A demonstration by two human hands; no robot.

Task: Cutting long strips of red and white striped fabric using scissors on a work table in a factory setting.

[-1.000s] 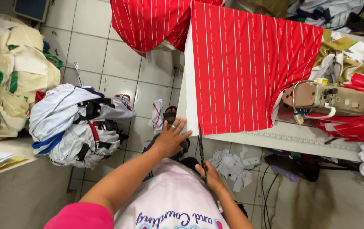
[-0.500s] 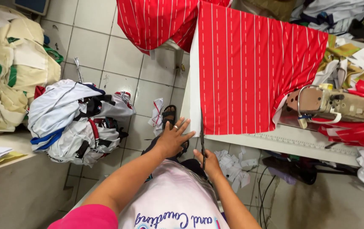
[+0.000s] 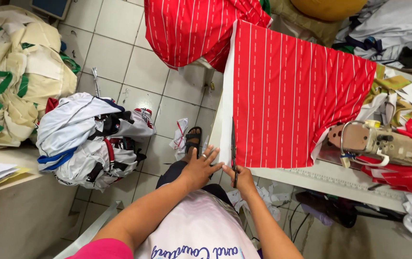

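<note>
Head view, seen from above. Right hand (image 3: pixel 242 178) at 6 o'clock of the red striped fabric (image 3: pixel 292 96), fingers (image 3: pixel 230 169) closed round the handles of dark scissors (image 3: pixel 233 146), blades pointing to 12 o'clock along the fabric's left edge, right at the near corner. Blades look nearly closed; hard to tell exactly. Left hand (image 3: pixel 201 168) just at 9 o'clock of the scissors, fingers (image 3: pixel 213 154) spread flat, tips touching the white edge strip (image 3: pixel 227 96) where the fabric hangs off the table (image 3: pixel 311 180). Ring on one finger.

Progress, judged: cut only just started at the near end. Blades cover roughly the nearest third of the edge; white strip beyond the tips appears uncut up to the far corner at 12 o'clock. Most of the edge left. Cannot tell whether the bit beside the blades is already parted.

Further out: fabric spread flat on the table, white pinstripes running 12 to 6. Sewing machine part (image 3: pixel 376 144) at 3 o'clock, lying on more red cloth. Second red striped piece (image 3: pixel 191 29) at 11 o'clock, draped to the floor. Sandalled foot (image 3: pixel 192 139) on the tiles at 9 o'clock of the table. White-and-blue garment bundle (image 3: pixel 90 139) farther at 9 o'clock, cream sack with green straps (image 3: pixel 14 72) at 10 o'clock. Scraps (image 3: pixel 263 196) under the table.
</note>
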